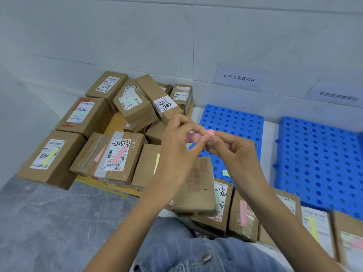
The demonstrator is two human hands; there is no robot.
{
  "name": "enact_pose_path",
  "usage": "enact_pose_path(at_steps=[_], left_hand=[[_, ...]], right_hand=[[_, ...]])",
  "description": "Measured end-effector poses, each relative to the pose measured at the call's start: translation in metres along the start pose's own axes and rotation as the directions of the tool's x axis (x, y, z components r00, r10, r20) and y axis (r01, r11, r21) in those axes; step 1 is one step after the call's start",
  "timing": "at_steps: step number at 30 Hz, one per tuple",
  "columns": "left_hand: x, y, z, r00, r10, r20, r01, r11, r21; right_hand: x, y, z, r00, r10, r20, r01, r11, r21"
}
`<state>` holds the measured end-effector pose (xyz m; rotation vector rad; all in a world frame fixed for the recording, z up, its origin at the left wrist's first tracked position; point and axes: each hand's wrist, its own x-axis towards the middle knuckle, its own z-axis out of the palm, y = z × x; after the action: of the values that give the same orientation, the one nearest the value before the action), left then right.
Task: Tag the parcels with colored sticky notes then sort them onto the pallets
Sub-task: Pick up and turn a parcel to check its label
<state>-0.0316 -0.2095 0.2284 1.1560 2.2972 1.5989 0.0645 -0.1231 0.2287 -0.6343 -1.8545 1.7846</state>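
Over our knee (172,244) | left hand (176,152) and right hand (233,152) pinch pink sticky note (210,132) | parcel (196,193) just below (long axis running away)

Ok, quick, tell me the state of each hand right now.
Left hand: pinching the pink sticky note.
Right hand: pinching the same pink sticky note.

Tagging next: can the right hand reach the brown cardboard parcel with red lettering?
Probably yes: that red-lettered brown parcel lies just below the right hand, nothing between, though it pinches a pink sticky note.
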Motion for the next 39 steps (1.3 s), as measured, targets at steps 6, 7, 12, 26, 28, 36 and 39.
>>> enact_pose_path(at_steps=[6,7,12,26,28,36,39], left_hand=[[0.019,-0.035,0.016,0.967,-0.254,-0.023,0.242,0.943,-0.231],[0.022,-0.044,0.018,0.946,-0.325,-0.023,0.304,0.905,-0.299],[0.030,-0.082,0.040,0.751,-0.653,0.097,0.529,0.508,-0.680],[0.022,-0.117,0.053,0.600,-0.796,0.081,0.596,0.377,-0.709],[0.019,-0.115,0.051,0.604,-0.794,0.067,0.608,0.405,-0.683],[0.000,-0.119,0.048,0.898,-0.439,-0.031,0.421,0.879,-0.225],[-0.009,-0.112,0.053,0.967,-0.240,0.082,0.245,0.967,-0.065]], right_hand=[[0.027,0.030,-0.014,0.982,0.162,-0.101,-0.152,0.984,0.097],[0.034,0.040,-0.019,0.969,0.219,-0.112,-0.204,0.971,0.126],[0.066,0.091,-0.040,0.859,0.499,-0.119,-0.451,0.845,0.287],[0.105,0.227,-0.084,0.583,0.724,-0.370,-0.723,0.670,0.171],[0.103,0.228,-0.086,0.609,0.686,-0.397,-0.744,0.668,0.012],[0.081,0.130,-0.037,0.888,0.449,-0.097,-0.455,0.889,-0.051],[0.069,0.107,-0.007,0.882,0.461,0.098,-0.469,0.879,0.087]])
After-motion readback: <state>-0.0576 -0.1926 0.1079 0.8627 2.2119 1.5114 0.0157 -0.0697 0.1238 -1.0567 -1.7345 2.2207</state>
